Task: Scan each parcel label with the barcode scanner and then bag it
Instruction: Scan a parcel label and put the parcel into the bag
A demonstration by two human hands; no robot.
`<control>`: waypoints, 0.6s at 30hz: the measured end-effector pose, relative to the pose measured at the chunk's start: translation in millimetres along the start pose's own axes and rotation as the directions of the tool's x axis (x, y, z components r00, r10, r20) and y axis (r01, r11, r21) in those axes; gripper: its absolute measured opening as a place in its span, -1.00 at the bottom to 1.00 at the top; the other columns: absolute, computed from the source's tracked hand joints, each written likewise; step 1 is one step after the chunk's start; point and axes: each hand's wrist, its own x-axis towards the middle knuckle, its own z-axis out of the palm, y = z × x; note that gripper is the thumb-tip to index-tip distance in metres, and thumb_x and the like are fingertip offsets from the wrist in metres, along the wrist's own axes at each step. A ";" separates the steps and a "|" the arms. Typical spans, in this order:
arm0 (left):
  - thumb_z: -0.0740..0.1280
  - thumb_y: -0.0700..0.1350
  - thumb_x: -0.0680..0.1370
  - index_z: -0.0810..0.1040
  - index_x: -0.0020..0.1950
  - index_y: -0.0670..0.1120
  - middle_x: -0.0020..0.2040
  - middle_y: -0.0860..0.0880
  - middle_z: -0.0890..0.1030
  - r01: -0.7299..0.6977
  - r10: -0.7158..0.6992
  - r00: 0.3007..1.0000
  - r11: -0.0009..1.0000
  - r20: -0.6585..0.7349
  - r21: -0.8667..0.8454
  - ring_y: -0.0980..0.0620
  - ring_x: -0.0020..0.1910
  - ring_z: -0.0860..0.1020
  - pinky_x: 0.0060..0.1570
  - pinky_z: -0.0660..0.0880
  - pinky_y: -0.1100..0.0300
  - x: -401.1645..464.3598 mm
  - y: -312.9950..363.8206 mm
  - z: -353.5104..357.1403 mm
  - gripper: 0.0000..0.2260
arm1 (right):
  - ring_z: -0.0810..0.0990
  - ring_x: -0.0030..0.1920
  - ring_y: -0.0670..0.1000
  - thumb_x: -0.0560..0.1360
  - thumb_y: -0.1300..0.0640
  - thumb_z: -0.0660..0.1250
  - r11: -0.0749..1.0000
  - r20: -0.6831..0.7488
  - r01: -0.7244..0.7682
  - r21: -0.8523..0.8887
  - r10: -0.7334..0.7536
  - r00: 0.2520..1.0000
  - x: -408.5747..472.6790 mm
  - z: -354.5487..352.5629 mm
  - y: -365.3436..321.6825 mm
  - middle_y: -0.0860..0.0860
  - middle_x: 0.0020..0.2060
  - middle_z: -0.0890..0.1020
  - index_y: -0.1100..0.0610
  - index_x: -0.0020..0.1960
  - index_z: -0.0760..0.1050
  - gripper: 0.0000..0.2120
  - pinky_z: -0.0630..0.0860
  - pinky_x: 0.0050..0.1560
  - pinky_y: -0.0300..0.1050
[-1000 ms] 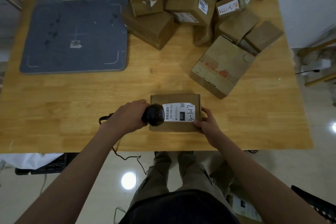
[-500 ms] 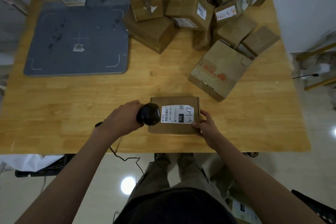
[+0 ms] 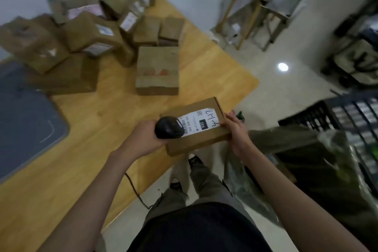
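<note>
— What are my fingers doing?
— My left hand [image 3: 143,139] grips the barcode scanner [image 3: 168,128] over the label [image 3: 197,121]; my right hand [image 3: 235,132] pinches the parcel [image 3: 196,129], which overhangs the table's [image 3: 102,112] near right edge.

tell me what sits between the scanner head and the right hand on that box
In the head view, the white label spans the box top between scanner and right hand.
</note>
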 end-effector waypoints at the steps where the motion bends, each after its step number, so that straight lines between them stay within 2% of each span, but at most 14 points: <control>1: 0.54 0.03 0.40 0.64 0.11 -0.02 -0.03 0.03 0.67 -0.035 0.035 0.999 0.999 0.032 -0.003 0.07 -0.06 0.63 -0.05 0.60 0.08 1.6 8.7 8.9 -0.67 | 0.54 0.15 0.15 0.41 0.16 0.41 0.998 -0.060 -0.012 0.058 0.015 0.998 -10.3 -15.8 9.5 0.11 0.19 0.56 0.00 0.27 0.55 -0.58 0.55 0.00 0.02; 5: 0.54 -0.02 0.40 0.63 0.01 -0.07 -0.07 -0.03 0.67 -0.170 0.152 0.972 0.982 0.182 0.088 0.03 -0.08 0.62 -0.11 0.57 0.09 3.4 49.9 48.3 -0.74 | 0.56 0.13 0.16 0.36 0.08 0.36 0.978 -0.266 -0.048 0.201 0.102 0.959 -53.3 -77.3 51.1 0.14 0.16 0.60 -0.03 0.17 0.61 -0.63 0.55 0.00 0.06; 7: 0.53 -0.04 0.40 0.63 -0.03 -0.09 -0.09 -0.03 0.67 -0.239 0.203 0.945 0.964 0.255 0.117 0.02 -0.08 0.63 -0.11 0.57 0.09 2.7 70.0 70.5 -0.78 | 0.57 0.18 0.19 0.29 0.03 0.38 0.962 -0.335 -0.050 0.269 0.142 0.931 -71.7 -103.8 70.8 0.14 0.17 0.60 -0.03 0.17 0.61 -0.57 0.57 0.08 0.11; 8: 0.53 -0.06 0.40 0.62 -0.06 -0.08 -0.10 -0.03 0.67 -0.269 0.224 0.930 0.955 0.290 0.128 0.02 -0.08 0.63 -0.11 0.55 0.11 2.1 79.6 81.8 -0.80 | 0.58 0.17 0.19 0.28 0.03 0.38 0.952 -0.368 -0.047 0.303 0.162 0.916 -79.7 -115.9 79.9 0.14 0.17 0.60 -0.02 0.18 0.61 -0.55 0.57 0.06 0.10; 10: 0.53 -0.09 0.40 0.61 -0.08 -0.06 -0.09 -0.05 0.68 -0.324 0.253 0.902 0.932 0.351 0.161 0.00 -0.05 0.63 -0.13 0.51 0.15 1.6 97.4 105.2 -0.83 | 0.56 0.11 0.16 0.39 0.08 0.36 0.936 -0.433 -0.029 0.351 0.190 0.881 -92.6 -139.5 97.3 0.10 0.14 0.59 -0.01 0.20 0.59 -0.62 0.56 0.01 0.06; 14: 0.51 -0.10 0.39 0.64 -0.03 -0.07 -0.08 -0.04 0.69 -0.402 0.267 0.850 0.886 0.453 0.232 0.00 -0.04 0.63 -0.07 0.55 0.11 5.8 124.7 149.9 -0.81 | 0.52 0.18 0.13 0.48 0.05 0.32 0.932 -0.560 -0.017 0.363 0.232 0.795 -107.7 -182.5 131.3 0.06 0.19 0.54 -0.08 0.19 0.54 -0.72 0.51 0.26 0.19; 16: 0.52 -0.11 0.37 0.58 -0.19 0.01 -0.20 0.00 0.65 -0.413 0.254 0.835 0.876 0.488 0.250 0.01 -0.11 0.63 -0.20 0.50 0.15 8.4 137.4 170.6 -0.87 | 0.51 0.14 0.08 0.54 0.04 0.33 0.931 -0.617 0.001 0.366 0.242 0.749 -109.6 -202.3 145.4 0.04 0.19 0.52 -0.03 0.28 0.47 -0.69 0.52 0.21 0.12; 18: 0.51 -0.12 0.37 0.47 -0.32 0.07 -0.32 0.07 0.56 -0.414 0.243 0.827 0.873 0.507 0.258 0.04 -0.21 0.60 -0.32 0.40 0.23 11.1 149.2 191.0 -0.76 | 0.51 0.03 0.00 0.58 0.05 0.33 0.932 -0.674 0.029 0.360 0.239 0.699 -107.2 -222.7 154.5 0.02 0.12 0.52 0.03 0.35 0.40 -0.63 0.50 0.02 -0.04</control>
